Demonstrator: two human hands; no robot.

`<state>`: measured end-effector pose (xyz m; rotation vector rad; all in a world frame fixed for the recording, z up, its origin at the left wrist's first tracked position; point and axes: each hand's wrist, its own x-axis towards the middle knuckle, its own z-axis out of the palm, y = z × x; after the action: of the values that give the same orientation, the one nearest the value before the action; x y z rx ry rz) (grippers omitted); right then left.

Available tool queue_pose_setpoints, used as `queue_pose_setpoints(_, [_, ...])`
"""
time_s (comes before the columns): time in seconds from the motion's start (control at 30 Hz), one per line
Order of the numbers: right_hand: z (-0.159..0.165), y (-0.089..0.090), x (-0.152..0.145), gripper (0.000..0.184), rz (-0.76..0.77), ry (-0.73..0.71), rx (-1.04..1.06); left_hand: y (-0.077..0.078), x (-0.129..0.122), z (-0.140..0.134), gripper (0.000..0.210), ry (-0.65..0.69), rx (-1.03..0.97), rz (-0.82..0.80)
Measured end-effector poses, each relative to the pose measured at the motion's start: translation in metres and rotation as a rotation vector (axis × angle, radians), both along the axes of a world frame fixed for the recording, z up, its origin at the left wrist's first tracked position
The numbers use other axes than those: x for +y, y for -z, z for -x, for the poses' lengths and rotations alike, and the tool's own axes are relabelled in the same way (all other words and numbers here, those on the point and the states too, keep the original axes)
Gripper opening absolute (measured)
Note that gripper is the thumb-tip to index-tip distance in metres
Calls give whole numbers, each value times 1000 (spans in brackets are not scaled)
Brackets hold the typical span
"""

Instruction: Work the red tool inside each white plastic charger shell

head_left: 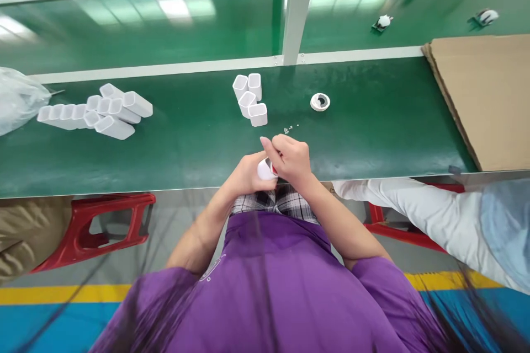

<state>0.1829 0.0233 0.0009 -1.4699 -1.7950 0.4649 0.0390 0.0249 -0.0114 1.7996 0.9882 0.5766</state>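
Observation:
At the table's near edge, my left hand (247,175) is wrapped around a white plastic sleeve (264,170) like the others on the table. My right hand (292,160) is closed in a fist right over its opening, thumb pointing up and left. A bit of red shows under the right fingers; what it belongs to is hidden. Just beyond the hands stand several white sleeves (259,115) in a small cluster. Small white scraps (286,130) lie on the green tabletop (190,143), and a white roll of tape (320,102) rests to their right.
More white sleeves (115,128) lie grouped at the left, near a clear plastic bag (19,100). Cardboard (484,105) covers the right end. A pale post (298,11) rises behind the table. Red stools (110,226) and other people's legs (414,207) are on both sides.

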Motion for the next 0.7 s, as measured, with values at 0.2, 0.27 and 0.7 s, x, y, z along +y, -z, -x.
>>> queue_pose_setpoints(0.2, [-4,0,-1,53,25,13,225,-2,-1,0,21,-81,-16,70])
queue_pose_setpoints(0.27, [-2,3,-4,53,-9,-36,166,-2,1,-1,23,-6,22,40])
queue_pose_setpoints(0.7, [8,9,3,51,-162,-87,50,0,3,3,23,111,60,17])
